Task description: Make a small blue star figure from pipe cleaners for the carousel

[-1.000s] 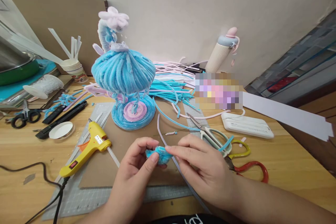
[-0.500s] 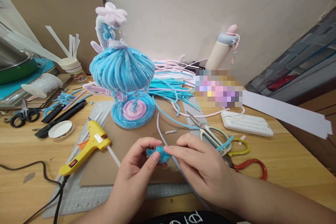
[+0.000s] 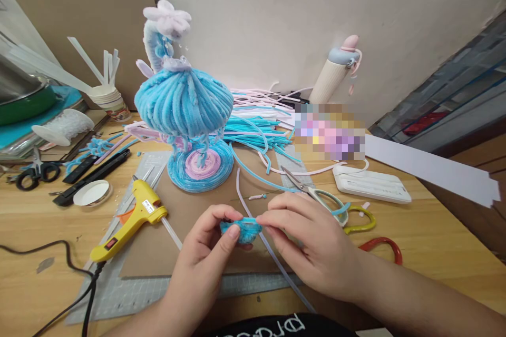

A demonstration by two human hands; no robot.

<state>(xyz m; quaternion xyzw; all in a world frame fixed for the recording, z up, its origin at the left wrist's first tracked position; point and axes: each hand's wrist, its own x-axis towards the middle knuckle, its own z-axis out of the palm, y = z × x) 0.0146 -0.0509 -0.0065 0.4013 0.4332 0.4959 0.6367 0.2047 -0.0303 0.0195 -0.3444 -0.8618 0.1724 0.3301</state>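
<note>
Between my hands is a small coiled piece of blue pipe cleaner (image 3: 248,230), held over the cardboard sheet (image 3: 158,253). My left hand (image 3: 211,245) pinches it with thumb and fingers from the left. At its right edge, the thumb and index finger of my right hand (image 3: 306,237) close on the blue pipe cleaner. A pale lilac pipe cleaner (image 3: 272,258) runs beneath, down toward the front edge. Beyond my hands stands a blue pipe-cleaner jellyfish lamp shape (image 3: 184,102) with a lilac flower on top and a round coiled base (image 3: 221,174).
A yellow glue gun (image 3: 144,210) lies to the left on a grey cutting mat (image 3: 154,289). White-handled scissors (image 3: 336,202) and a red-and-yellow-handled tool (image 3: 385,245) lie by my right hand. Blue pipe cleaners (image 3: 253,134) are piled behind. A bottle (image 3: 330,76) stands at the back.
My right fingertips have shifted slightly right, from on top of the blue piece to its right edge. More of the piece's upper edge shows now. My left hand keeps its pinch.
</note>
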